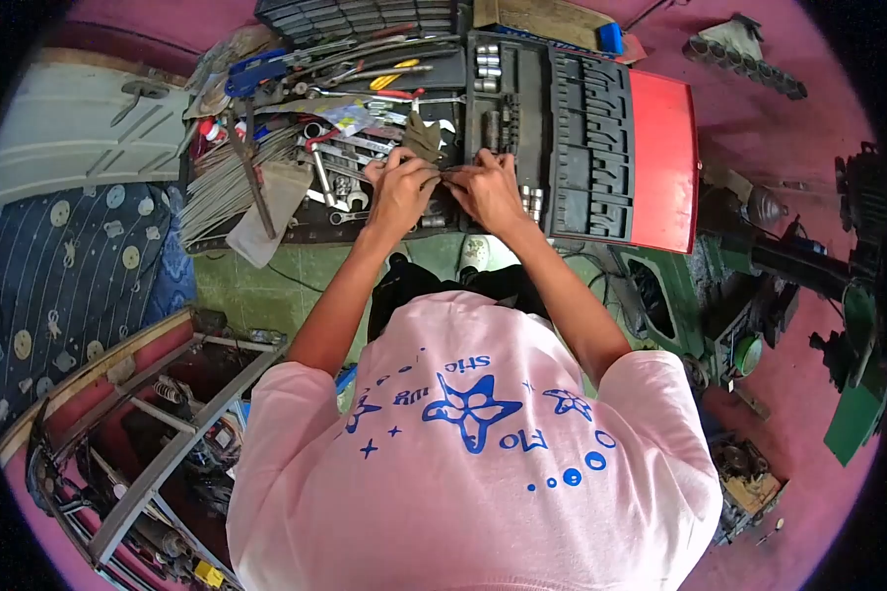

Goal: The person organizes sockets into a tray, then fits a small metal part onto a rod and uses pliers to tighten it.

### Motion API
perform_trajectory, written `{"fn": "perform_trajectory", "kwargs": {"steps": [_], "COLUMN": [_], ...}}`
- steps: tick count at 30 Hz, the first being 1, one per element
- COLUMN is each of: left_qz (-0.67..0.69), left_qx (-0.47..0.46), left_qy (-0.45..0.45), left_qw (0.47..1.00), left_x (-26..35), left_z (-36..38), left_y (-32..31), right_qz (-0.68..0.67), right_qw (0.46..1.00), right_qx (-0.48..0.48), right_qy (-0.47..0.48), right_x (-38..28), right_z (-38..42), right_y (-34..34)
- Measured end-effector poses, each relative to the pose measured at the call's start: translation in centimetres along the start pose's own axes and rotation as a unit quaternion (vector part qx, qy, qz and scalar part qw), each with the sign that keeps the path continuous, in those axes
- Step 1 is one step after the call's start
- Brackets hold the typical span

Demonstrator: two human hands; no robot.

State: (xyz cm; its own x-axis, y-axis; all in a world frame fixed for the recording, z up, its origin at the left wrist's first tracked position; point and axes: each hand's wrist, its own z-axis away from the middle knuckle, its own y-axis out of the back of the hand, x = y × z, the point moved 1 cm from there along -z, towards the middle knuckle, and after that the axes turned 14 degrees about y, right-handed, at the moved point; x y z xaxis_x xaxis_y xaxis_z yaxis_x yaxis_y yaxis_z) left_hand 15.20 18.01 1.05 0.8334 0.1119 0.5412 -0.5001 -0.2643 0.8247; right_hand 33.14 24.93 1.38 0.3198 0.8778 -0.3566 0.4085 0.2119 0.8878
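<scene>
My left hand and my right hand meet fingertip to fingertip over the near edge of the tool-covered bench. Fingers of both are closed in a pinch around something small and dark, and I cannot tell what it is. An olive-brown piece of cloth lies just beyond my left fingers. Loose wrenches are scattered to the left of that hand. Beside my right hand is an open black socket-set case with silver sockets in its near part.
The case's moulded black lid tray and a red panel extend right. Thin rods, pliers and a blue-framed tool crowd the left. A metal-framed rack stands lower left, and green machinery at the right.
</scene>
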Motion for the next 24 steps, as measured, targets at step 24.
{"fn": "perform_trajectory", "kwargs": {"steps": [24], "left_qz": [0.071], "left_qx": [-0.073], "left_qy": [0.095], "left_qw": [0.99], "left_x": [-5.7], "left_z": [1.8], "left_y": [0.5], "right_qz": [-0.09], "right_qw": [0.995], "right_qx": [-0.041], "right_qy": [-0.028], "right_x": [-1.4], "right_z": [-2.9], "right_y": [-4.5]}}
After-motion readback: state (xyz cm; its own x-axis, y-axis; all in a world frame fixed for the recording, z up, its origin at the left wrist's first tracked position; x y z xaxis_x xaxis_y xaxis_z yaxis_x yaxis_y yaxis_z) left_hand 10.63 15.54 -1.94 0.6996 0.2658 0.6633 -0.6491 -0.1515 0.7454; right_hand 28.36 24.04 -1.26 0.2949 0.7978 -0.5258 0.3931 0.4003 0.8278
